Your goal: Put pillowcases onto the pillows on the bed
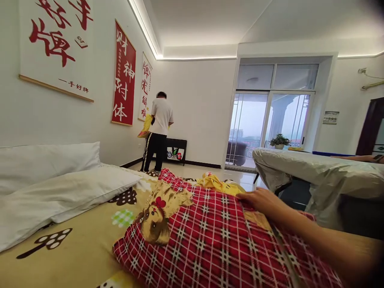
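Note:
A red plaid pillowcase with a printed dog wearing a red bow lies spread over the bed in front of me. My right hand reaches in from the right side. Its fingers are closed on the far edge of the pillowcase, near the far right corner; the thumb is mostly hidden. A long slit or seam runs along the cloth beneath my forearm. Just beyond the far edge lies a crumpled yellow cloth. My left hand is out of view.
White pillows lie at the left on the patterned bed sheet. A person stands by the far wall, holding yellow cloth. At the right is a plastic-covered table, with another person's hand at its far side.

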`<state>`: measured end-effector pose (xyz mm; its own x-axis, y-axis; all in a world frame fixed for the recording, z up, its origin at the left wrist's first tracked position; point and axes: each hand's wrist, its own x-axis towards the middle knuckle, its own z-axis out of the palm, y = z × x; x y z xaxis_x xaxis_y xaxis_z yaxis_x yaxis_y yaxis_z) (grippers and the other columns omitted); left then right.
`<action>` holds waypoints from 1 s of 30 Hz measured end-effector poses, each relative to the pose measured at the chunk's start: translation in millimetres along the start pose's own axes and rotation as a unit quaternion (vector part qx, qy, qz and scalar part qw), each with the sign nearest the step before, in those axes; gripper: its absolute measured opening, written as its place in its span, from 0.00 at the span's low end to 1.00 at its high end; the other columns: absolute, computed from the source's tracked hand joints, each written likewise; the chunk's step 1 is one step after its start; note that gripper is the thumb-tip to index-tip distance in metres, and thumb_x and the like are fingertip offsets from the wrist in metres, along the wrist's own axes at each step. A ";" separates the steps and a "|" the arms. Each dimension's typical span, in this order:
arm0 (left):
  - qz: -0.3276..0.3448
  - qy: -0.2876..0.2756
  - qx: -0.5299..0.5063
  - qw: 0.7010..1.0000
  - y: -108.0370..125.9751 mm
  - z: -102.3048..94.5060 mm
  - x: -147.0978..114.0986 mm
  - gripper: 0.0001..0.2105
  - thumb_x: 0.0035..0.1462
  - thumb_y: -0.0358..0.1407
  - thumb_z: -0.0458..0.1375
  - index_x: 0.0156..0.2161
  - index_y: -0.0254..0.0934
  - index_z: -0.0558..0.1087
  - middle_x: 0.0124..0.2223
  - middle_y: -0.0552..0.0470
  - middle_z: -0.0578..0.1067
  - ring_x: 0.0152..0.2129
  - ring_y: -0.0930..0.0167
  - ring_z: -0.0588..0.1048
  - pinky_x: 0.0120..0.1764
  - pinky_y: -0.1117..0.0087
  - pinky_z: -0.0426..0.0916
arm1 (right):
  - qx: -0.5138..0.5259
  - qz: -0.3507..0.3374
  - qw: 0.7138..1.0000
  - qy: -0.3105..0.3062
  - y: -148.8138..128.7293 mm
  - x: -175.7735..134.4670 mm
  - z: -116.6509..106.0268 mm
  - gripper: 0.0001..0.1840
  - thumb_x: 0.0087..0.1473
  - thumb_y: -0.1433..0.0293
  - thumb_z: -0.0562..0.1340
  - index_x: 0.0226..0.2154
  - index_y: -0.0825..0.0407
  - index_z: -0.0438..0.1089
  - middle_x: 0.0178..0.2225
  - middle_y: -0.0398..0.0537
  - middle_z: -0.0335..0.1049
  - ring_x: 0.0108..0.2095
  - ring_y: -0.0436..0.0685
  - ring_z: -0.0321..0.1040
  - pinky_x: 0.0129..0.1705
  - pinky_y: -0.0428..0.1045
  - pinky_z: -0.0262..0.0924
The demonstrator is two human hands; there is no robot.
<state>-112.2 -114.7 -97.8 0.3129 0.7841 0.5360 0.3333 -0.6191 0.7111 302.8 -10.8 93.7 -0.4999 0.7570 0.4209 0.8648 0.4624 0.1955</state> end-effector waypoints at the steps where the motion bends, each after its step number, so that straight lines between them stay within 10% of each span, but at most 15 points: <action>1: 0.006 0.025 0.009 1.000 2.8 -8.1 5.7 0.09 0.59 0.48 0.56 0.40 0.50 0.73 0.41 0.47 0.75 0.39 0.65 0.73 0.36 0.63 0.73 | -0.068 -0.035 0.996 0.044 0.9 0.0 -13.1 0.19 0.56 0.75 0.53 0.43 0.44 0.74 0.31 0.46 0.77 0.29 0.56 0.72 0.34 0.50 0.54; 5: 0.007 0.185 0.054 0.981 2.0 -69.8 45.3 0.10 0.58 0.46 0.56 0.35 0.42 0.69 0.33 0.49 0.72 0.32 0.65 0.72 0.38 0.61 0.71 | -0.289 -0.126 0.916 0.248 -9.3 -10.3 -54.6 0.20 0.61 0.77 0.48 0.47 0.50 0.71 0.29 0.45 0.76 0.27 0.54 0.68 0.36 0.52 0.51; 9: -0.120 0.327 -0.025 0.937 -27.8 -122.8 88.1 0.32 0.42 0.57 0.63 0.46 0.37 0.64 0.47 0.42 0.72 0.42 0.60 0.74 0.44 0.59 0.70 | -0.324 -0.152 0.891 0.277 -24.6 -33.2 -67.1 0.21 0.63 0.77 0.46 0.47 0.50 0.71 0.27 0.44 0.74 0.28 0.55 0.64 0.40 0.53 0.51; 12: -0.173 0.273 -0.140 0.936 -52.1 -111.1 107.7 0.47 0.33 0.60 0.65 0.55 0.34 0.59 0.58 0.32 0.65 0.54 0.54 0.68 0.50 0.59 0.67 | -0.284 -0.137 0.921 0.228 -33.1 -46.2 -63.2 0.22 0.63 0.75 0.45 0.44 0.48 0.72 0.29 0.46 0.74 0.29 0.55 0.64 0.42 0.53 0.51; 17: -0.130 0.209 -0.149 0.958 -50.8 -45.5 127.0 0.33 0.49 0.63 0.52 0.46 0.34 0.69 0.47 0.40 0.76 0.45 0.59 0.75 0.44 0.62 0.70 | -0.201 -0.046 0.965 0.165 -34.8 -58.5 -53.9 0.15 0.58 0.73 0.51 0.37 0.47 0.73 0.28 0.46 0.74 0.30 0.55 0.66 0.39 0.53 0.51; 23: -0.085 0.329 -0.035 0.940 0.1 -49.0 159.9 0.24 0.56 0.57 0.47 0.30 0.36 0.68 0.30 0.50 0.73 0.31 0.67 0.70 0.34 0.70 0.63 | -0.180 0.077 0.975 0.105 -12.7 -65.4 -47.7 0.16 0.59 0.70 0.52 0.37 0.46 0.75 0.32 0.46 0.78 0.32 0.56 0.72 0.36 0.52 0.51; 30: 0.062 0.419 0.167 0.890 161.0 -163.2 228.5 0.17 0.64 0.35 0.49 0.23 0.32 0.63 0.22 0.59 0.60 0.23 0.78 0.57 0.29 0.74 0.50 | 0.002 0.243 0.933 0.268 -7.2 -31.1 -48.1 0.19 0.58 0.63 0.53 0.41 0.48 0.77 0.37 0.50 0.79 0.34 0.60 0.73 0.36 0.51 0.57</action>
<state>-132.2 -28.0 213.4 -0.3612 0.3793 0.8519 0.6321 -0.5721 0.5227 314.4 -59.9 121.9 0.0460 0.5394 0.8408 0.9823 0.1284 -0.1362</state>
